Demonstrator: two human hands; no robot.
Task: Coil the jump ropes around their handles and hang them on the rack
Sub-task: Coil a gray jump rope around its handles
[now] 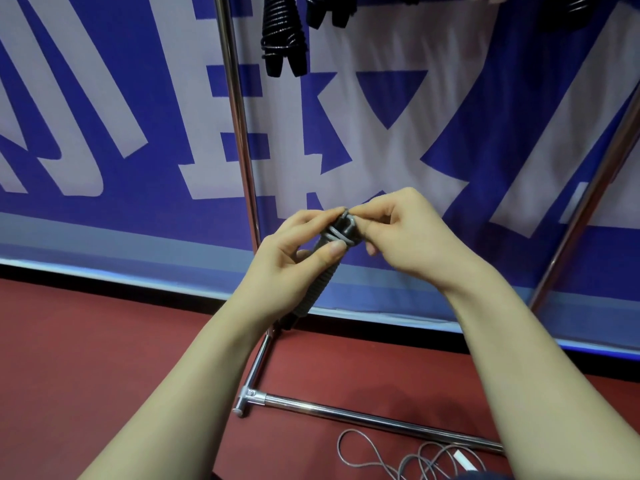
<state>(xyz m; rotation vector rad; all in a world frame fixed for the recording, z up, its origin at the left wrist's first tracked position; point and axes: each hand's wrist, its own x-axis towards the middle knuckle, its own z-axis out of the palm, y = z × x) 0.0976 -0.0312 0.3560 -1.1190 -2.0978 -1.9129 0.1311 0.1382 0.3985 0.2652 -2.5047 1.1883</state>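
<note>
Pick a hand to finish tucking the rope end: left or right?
Probably right: the right hand pinches the top end of the coiled jump rope, while the left hand grips its body.

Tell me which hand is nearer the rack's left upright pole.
Left. The left hand overlaps the pole in view; the right hand is off to its right, beyond the coiled rope both hands hold.

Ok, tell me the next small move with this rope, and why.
Probably tuck the loose loop under and pull it snug: the right hand pinches it at the top of the coiled jump rope, which the left hand grips, and it does not look fastened.
</note>
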